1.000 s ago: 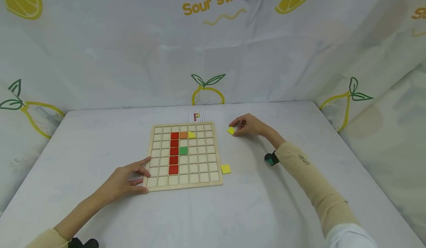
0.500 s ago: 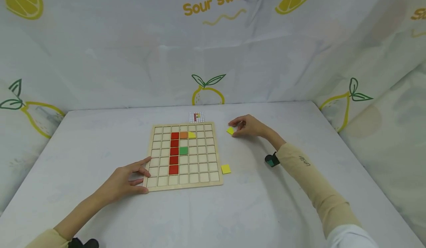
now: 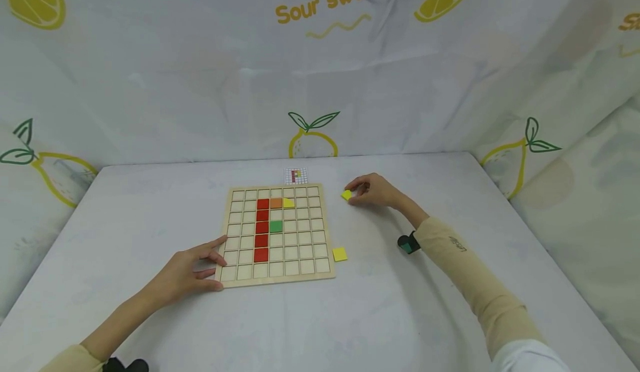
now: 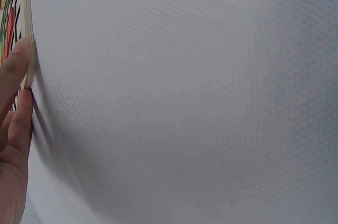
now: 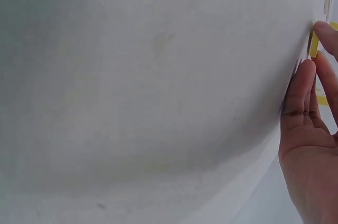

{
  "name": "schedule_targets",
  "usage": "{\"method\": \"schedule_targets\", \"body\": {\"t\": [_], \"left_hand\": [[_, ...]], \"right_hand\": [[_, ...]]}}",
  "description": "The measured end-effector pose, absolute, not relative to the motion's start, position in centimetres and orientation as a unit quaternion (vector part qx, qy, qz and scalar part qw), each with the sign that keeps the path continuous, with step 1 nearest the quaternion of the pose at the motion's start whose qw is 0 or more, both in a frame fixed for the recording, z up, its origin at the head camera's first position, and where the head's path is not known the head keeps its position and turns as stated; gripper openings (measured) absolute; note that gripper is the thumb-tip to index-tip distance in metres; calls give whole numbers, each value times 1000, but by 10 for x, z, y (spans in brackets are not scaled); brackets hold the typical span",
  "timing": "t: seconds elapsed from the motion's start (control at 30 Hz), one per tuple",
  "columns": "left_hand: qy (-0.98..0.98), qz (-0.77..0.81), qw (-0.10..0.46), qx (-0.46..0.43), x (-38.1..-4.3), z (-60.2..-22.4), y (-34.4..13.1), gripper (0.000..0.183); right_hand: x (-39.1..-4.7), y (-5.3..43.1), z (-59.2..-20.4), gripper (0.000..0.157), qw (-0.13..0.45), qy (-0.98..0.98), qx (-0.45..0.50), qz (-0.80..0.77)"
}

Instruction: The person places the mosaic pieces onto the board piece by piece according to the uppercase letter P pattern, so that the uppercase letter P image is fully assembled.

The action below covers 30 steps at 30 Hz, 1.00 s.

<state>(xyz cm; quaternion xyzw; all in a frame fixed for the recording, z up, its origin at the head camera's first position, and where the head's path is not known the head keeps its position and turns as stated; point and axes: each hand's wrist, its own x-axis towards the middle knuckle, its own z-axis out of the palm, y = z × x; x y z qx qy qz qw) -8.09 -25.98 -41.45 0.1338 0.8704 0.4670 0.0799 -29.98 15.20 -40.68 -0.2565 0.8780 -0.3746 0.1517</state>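
Note:
In the head view a wooden grid board (image 3: 302,280) lies on the white table. Its cells hold a column of several red tiles (image 3: 262,227), an orange tile (image 3: 276,203), a yellow tile with a slanted side (image 3: 288,203) and a green tile (image 3: 276,226). My left hand (image 3: 182,275) rests against the board's left edge, fingers spread and thumb at the near corner. To the right of the board, my right hand (image 3: 375,190) pinches a yellow tile (image 3: 346,195) between thumb and fingers, low over the table. That tile's edge (image 5: 315,44) shows in the right wrist view.
A square yellow tile (image 3: 340,254) lies just off the board's right edge. Behind the board is a small printed grid card (image 3: 296,176) with a coloured pattern. White cloth (image 3: 200,83) with lemon prints stands around the table's back and sides.
The yellow tile in my right hand has turned slightly between the fingers. My left hand and the board stay where they were.

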Motion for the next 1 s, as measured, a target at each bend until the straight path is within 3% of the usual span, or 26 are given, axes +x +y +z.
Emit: {"method": "schedule_targets", "body": {"t": [0.4, 1.0], "left_hand": [[875, 457, 80, 135, -80, -413, -259, 38], [882, 443, 69, 147, -80, -413, -258, 35]], "right_hand": [[-290, 163, -408, 42, 191, 840, -132, -491], [-268, 168, -411, 50, 178, 776, -13, -604]]}}
